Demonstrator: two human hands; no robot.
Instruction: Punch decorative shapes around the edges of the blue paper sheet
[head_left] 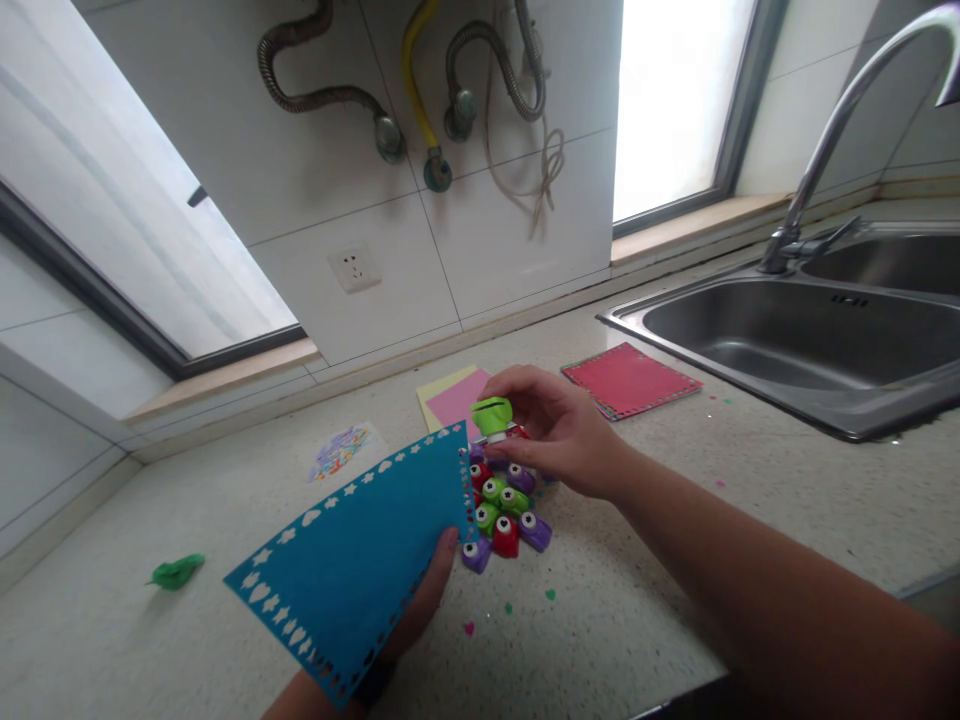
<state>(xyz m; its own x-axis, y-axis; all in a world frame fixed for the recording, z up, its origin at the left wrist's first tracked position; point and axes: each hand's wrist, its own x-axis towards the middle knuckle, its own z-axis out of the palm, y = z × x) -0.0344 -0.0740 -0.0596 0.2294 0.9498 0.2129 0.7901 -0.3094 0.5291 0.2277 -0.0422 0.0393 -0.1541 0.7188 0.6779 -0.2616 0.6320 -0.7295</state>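
My left hand (426, 603) holds up a blue sheet of paper (360, 540), thumb on its front near the right edge. Small hearts, stars and flower shapes are cut along the sheet's borders. Between the thumb and fingers of my right hand (559, 425) is a green craft punch (492, 416), just past the sheet's upper right corner. Whether the punch touches the paper I cannot tell. Below it, several red, green and purple craft punches (506, 535) lie bunched on the counter, partly hidden by the sheet and my right hand.
Pink and yellow papers (431, 395) lie behind the punches. A stack of red sheets (634, 380) with punched edges is near the steel sink (750, 330). A green crumpled item (177, 572) and a patch of colourful bits (341, 452) are at left. Paper cut-outs (469, 629) dot the counter.
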